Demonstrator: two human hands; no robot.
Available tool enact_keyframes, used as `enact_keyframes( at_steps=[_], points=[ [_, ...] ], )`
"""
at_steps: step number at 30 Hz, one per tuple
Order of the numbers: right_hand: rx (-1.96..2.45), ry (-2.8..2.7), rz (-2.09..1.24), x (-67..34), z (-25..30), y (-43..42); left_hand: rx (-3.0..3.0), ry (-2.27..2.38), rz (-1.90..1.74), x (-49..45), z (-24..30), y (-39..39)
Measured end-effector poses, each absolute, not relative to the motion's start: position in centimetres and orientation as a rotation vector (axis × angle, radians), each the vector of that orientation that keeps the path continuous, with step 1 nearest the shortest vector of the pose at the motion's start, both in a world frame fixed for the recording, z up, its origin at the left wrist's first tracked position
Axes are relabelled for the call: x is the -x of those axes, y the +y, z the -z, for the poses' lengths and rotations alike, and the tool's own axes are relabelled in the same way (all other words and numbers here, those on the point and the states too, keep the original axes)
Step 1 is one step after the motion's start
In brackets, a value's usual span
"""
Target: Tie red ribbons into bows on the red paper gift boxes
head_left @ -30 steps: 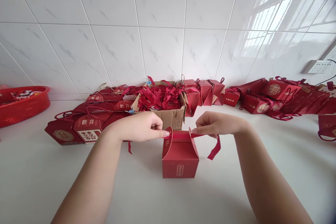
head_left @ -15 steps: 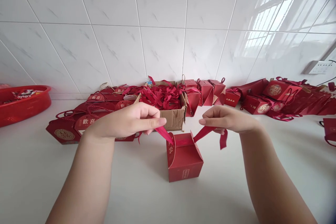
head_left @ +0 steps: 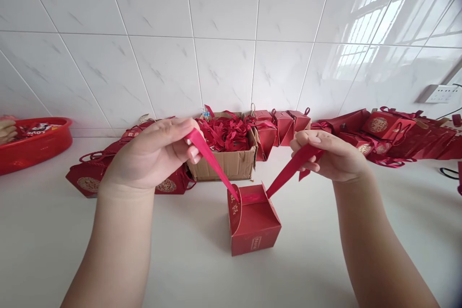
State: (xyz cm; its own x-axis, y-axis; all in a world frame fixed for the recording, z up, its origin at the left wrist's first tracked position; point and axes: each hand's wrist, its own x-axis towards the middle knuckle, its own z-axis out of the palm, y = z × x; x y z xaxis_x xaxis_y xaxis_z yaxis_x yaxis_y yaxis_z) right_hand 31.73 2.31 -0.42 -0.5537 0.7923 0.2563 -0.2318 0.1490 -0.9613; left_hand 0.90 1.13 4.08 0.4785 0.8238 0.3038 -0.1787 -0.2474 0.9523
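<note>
A small red gift box (head_left: 255, 225) stands on the white counter in front of me, its top flaps folded up. A red ribbon (head_left: 215, 165) runs through the flaps and comes out on both sides. My left hand (head_left: 153, 154) is closed on the left end, raised above and left of the box. On the other side my right hand (head_left: 330, 154) pinches the right end of the ribbon, which slants up from the box. Both ends are pulled taut and apart.
A cardboard carton (head_left: 227, 161) full of red ribbons sits just behind the box. Flat red boxes (head_left: 86, 178) lie at the left, assembled red boxes (head_left: 285, 125) and more at the right (head_left: 390, 127) along the tiled wall. A red basin (head_left: 34, 147) stands far left.
Both hands have risen and moved apart, drawing the ribbon ends up and outward. The box has turned slightly and shifted a little to the right.
</note>
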Motion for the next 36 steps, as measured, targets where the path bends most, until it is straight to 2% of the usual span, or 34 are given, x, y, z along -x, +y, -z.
enact_keyframes(
  at_steps=[5,11,18,23,26,32,36],
  points=[
    [0.708,-1.510,-1.465,-31.8,0.1,2.0,-1.528,0.626,-1.212,-1.0,-4.1,1.0],
    [0.925,-1.570,-1.238,-31.9,-0.3,1.6,-1.509,0.684,-1.227,-0.9,-4.5,0.5],
    [0.785,-1.417,-1.244,-31.5,-0.1,1.0,-1.433,0.878,-1.315,-0.9,-4.6,0.0],
    [0.761,-1.302,-1.233,-30.4,-0.6,0.4,-1.416,0.784,-1.359,-1.1,-4.4,0.3],
    [0.670,-1.275,-1.222,-29.8,-0.9,0.1,-1.512,0.733,-1.389,-0.9,-4.4,0.3],
    [0.531,-1.389,-1.151,-28.0,-1.4,0.8,-1.800,0.810,-1.219,-1.0,-5.3,1.3],
    [0.582,-1.413,-1.018,-26.5,-2.2,1.5,-1.840,0.933,-1.319,-2.0,-5.4,2.1]
  ],
)
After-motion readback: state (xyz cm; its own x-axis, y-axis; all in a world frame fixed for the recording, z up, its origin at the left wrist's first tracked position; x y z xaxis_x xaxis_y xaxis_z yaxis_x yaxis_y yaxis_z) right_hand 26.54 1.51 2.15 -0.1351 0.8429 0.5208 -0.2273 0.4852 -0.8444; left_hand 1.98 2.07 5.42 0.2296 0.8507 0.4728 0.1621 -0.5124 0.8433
